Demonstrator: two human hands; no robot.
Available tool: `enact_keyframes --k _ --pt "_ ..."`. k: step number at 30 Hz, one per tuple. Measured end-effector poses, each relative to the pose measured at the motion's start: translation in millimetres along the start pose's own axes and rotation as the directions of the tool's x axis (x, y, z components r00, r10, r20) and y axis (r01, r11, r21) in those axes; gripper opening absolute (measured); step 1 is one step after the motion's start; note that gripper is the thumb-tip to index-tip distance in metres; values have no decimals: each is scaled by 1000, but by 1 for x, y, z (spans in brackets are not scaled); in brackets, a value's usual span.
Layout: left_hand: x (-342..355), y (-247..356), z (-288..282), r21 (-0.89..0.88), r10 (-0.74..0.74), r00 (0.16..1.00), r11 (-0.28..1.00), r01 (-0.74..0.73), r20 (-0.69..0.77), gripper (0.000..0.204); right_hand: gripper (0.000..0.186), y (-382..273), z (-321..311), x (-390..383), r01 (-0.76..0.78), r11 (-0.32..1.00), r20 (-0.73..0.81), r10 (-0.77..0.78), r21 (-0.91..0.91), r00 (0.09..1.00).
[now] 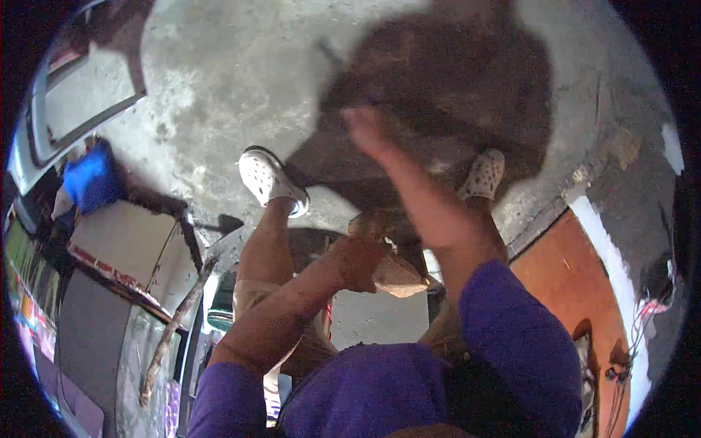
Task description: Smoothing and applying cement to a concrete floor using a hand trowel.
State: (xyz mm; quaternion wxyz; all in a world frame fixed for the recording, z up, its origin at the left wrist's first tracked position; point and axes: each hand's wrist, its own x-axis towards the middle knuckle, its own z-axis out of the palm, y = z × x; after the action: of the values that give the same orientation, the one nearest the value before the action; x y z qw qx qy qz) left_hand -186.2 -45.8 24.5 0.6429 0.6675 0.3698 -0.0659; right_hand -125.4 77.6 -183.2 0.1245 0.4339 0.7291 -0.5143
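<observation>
In front of my lap, between the knees, my left hand [361,263] is closed around a pale tan, wedge-shaped thing [400,277]. Its tapering end points toward my right forearm; its kind is not clear. Just beyond the left fingers shows a brownish, rounded shape [371,223], dim and partly in shadow; I cannot tell whether it belongs to the same piece. My right hand [367,131] is stretched out ahead over the floor, apart from the left. Motion blur smears its fingers, so whether they hold anything does not show.
My feet, in white clogs [264,175], rest on a grey concrete floor [219,73] under a large shadow. To the left are a pale box [120,237], a blue cloth-like thing [93,177] and a rough stick [171,328]. An orange-brown panel [573,281] lies to the right.
</observation>
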Motion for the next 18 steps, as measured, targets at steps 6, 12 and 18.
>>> enact_keyframes --k 6,12,18 --pt "-2 -4 3 -55 -46 996 998 42 -79 91 44 57 -20 6 -311 907 -136 359 283 923" --pt "5 -1 0 -165 -123 992 980 114 -43 88 40 158 -104 -58 -624 572 -83 769 532 634" --pt "31 4 6 -120 -121 987 984 133 105 77 46 41 -11 30 -147 960 -131 182 236 975"
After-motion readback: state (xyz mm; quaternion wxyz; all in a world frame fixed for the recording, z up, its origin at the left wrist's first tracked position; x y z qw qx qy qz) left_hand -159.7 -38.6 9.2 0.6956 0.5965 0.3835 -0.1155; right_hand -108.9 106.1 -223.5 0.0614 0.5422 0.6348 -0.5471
